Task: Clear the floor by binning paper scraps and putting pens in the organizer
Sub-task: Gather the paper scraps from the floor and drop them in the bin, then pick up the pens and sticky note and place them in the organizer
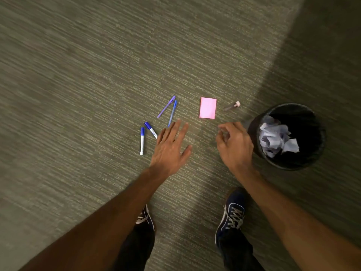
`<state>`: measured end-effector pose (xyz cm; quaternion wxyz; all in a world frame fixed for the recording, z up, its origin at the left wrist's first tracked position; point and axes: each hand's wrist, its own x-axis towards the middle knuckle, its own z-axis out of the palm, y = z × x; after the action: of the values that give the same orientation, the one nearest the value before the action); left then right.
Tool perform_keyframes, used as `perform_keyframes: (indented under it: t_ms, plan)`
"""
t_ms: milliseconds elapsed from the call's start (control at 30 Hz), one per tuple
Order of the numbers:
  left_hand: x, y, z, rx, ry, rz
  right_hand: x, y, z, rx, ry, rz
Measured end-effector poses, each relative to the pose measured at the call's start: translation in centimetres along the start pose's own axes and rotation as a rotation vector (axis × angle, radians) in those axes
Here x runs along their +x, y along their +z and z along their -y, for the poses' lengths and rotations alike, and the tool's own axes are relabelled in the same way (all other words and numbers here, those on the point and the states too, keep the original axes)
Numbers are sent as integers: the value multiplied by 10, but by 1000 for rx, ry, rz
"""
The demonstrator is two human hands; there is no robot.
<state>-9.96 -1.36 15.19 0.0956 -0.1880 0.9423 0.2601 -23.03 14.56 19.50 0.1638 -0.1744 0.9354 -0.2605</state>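
1. Four pens [172, 113] lie on the floor [78, 75], just past the left hand [170, 145]; long way points up-down.
2. Left hand open flat, empty, nearest.
3. Right hand [233, 142] half curled, holds nothing, by the bin [286, 136].

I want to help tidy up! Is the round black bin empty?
No, the round black wastebasket already holds crumpled white paper scraps.

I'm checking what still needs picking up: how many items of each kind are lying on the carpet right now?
Blue-capped white markers: 2
Slim pens: 2, one purple, one blue
Pink paper note: 1
Small clear vial-like item with a pale cap: 1
Total: 6

The crumpled paper is already in the bin, so it isn't counted.
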Motion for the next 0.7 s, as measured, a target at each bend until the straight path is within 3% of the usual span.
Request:
perform_keyframes:
  t_ms: [333, 567, 700]
  plan:
    - [89, 83, 98, 76, -131, 69, 94, 143, -60, -61, 233, 122]
    - [150, 136, 136, 0, -377, 13, 157, 212, -105, -4, 420, 24]
    - [164, 151, 140, 38, -401, -23, 171, 229, -112, -37, 484, -49]
